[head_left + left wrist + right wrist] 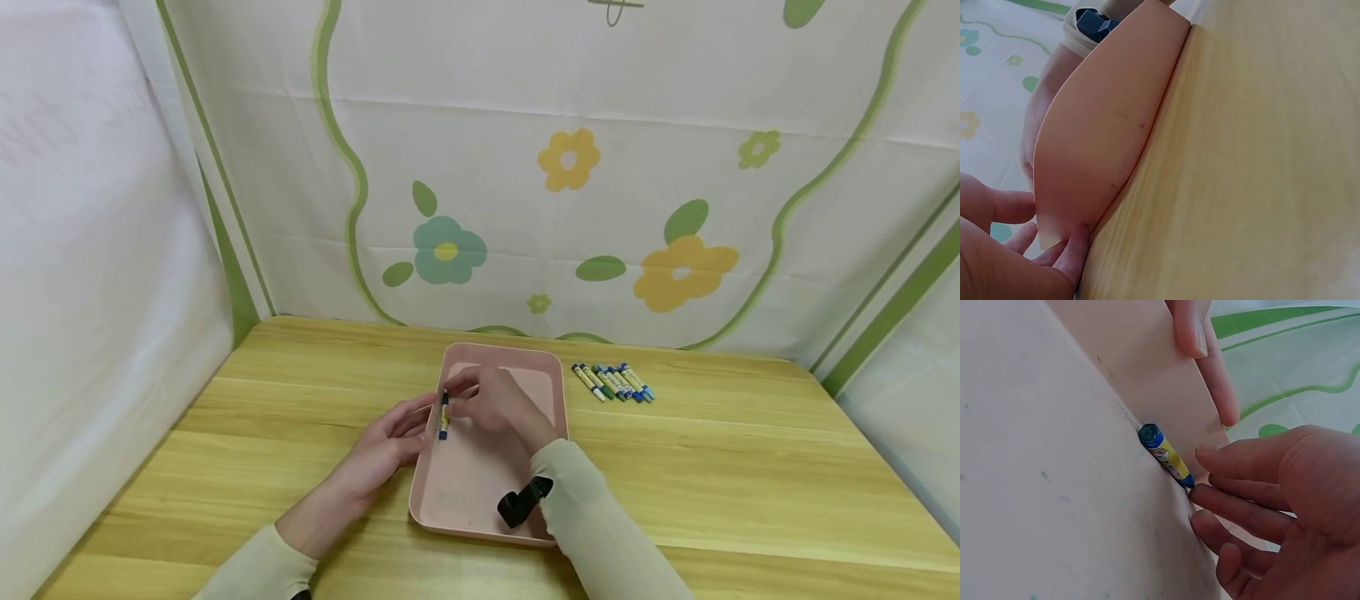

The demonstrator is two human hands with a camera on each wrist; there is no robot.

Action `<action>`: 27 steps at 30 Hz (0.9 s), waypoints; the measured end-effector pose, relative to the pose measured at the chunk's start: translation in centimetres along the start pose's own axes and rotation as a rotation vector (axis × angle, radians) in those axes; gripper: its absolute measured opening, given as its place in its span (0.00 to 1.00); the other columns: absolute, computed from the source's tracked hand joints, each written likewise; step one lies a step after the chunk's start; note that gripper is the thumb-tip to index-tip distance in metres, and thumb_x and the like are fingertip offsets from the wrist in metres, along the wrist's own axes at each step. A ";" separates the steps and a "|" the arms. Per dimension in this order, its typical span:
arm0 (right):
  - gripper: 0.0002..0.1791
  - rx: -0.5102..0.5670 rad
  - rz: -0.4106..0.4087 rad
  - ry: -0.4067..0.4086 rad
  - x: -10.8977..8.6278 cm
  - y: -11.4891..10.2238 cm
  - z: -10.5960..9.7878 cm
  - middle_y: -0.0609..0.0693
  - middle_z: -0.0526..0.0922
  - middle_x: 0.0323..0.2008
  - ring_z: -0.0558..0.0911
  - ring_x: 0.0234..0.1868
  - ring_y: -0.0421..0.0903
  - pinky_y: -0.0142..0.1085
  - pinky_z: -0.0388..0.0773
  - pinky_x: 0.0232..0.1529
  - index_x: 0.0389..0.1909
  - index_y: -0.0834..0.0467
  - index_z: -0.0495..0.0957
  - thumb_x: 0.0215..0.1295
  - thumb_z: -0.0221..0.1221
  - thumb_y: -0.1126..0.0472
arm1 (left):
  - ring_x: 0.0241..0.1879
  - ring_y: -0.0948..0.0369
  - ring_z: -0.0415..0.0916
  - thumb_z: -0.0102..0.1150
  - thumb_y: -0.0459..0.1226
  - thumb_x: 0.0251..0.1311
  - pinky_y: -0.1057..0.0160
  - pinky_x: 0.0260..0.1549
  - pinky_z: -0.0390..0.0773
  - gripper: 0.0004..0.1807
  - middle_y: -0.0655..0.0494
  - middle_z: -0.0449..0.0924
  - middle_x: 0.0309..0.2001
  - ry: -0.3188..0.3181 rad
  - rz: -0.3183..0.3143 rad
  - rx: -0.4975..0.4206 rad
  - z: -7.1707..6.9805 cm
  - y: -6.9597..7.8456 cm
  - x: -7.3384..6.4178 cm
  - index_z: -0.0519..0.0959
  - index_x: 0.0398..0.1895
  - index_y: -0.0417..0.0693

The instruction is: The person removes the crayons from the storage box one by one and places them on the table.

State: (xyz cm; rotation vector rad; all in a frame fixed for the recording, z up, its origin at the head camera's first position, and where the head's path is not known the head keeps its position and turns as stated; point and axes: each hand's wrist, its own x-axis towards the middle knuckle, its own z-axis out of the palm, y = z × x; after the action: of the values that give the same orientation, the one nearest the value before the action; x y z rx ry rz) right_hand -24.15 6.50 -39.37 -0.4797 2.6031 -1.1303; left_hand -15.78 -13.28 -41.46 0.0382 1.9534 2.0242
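A pink tray [480, 492] lies on the wooden table. Inside it, against the left wall, rests a crayon [1168, 454] with a yellow wrapper, blue bands and a dark green end. My right hand [491, 400] reaches into the tray beside this crayon. In the right wrist view one fingertip is at the crayon's near end, and the thumb stands apart from it. From outside, my left hand [382, 454] holds the tray's left wall, thumb over the rim and fingers low on the outer face [1100, 125].
Several crayons [615, 382] lie side by side on the table [735, 467], right of the tray. Behind the table hangs a white curtain [495, 175] with printed flowers, and white cloth [97, 250] covers the left side. A black strap device [523, 502] is on the right wrist.
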 end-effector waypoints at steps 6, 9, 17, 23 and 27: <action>0.17 0.007 0.031 0.014 0.0 0.0 0.1 0.45 0.91 0.50 0.87 0.52 0.47 0.43 0.85 0.52 0.55 0.49 0.88 0.66 0.72 0.57 | 0.79 0.44 0.64 0.55 0.32 0.76 0.58 0.64 0.78 0.32 0.40 0.65 0.80 -0.001 0.004 0.001 0.0 0.0 0.0 0.64 0.82 0.48; 0.17 0.015 0.019 0.007 0.0 0.0 0.1 0.45 0.92 0.48 0.88 0.51 0.46 0.42 0.85 0.51 0.55 0.50 0.88 0.66 0.72 0.58 | 0.79 0.44 0.64 0.55 0.32 0.76 0.58 0.64 0.78 0.32 0.40 0.65 0.80 -0.003 0.007 0.000 0.0 -0.1 0.1 0.64 0.82 0.48; 0.19 0.031 0.020 -0.006 0.0 0.1 0.1 0.45 0.91 0.51 0.87 0.53 0.47 0.43 0.85 0.54 0.57 0.48 0.88 0.65 0.72 0.59 | 0.79 0.44 0.64 0.54 0.31 0.76 0.60 0.63 0.77 0.32 0.39 0.66 0.80 -0.001 0.011 -0.007 0.0 -0.1 0.1 0.64 0.81 0.47; 0.20 0.031 0.015 -0.009 0.1 0.0 0.1 0.46 0.92 0.52 0.87 0.52 0.47 0.41 0.84 0.52 0.57 0.49 0.88 0.64 0.73 0.60 | 0.79 0.45 0.64 0.54 0.31 0.76 0.59 0.63 0.77 0.32 0.40 0.66 0.80 -0.001 0.009 -0.008 0.0 0.0 0.0 0.64 0.81 0.47; 0.20 0.032 0.011 -0.010 0.2 0.0 0.1 0.47 0.92 0.53 0.87 0.52 0.48 0.40 0.84 0.50 0.57 0.51 0.88 0.63 0.74 0.60 | 0.79 0.45 0.64 0.54 0.31 0.76 0.59 0.64 0.77 0.32 0.40 0.66 0.80 -0.004 0.010 -0.007 0.1 0.0 0.0 0.64 0.81 0.47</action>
State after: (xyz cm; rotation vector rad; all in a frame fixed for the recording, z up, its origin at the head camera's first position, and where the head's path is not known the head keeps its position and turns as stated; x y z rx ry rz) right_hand -24.31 6.39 -39.45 -0.4628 2.5723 -1.1611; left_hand -15.76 -13.24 -41.42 0.0503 1.9477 2.0359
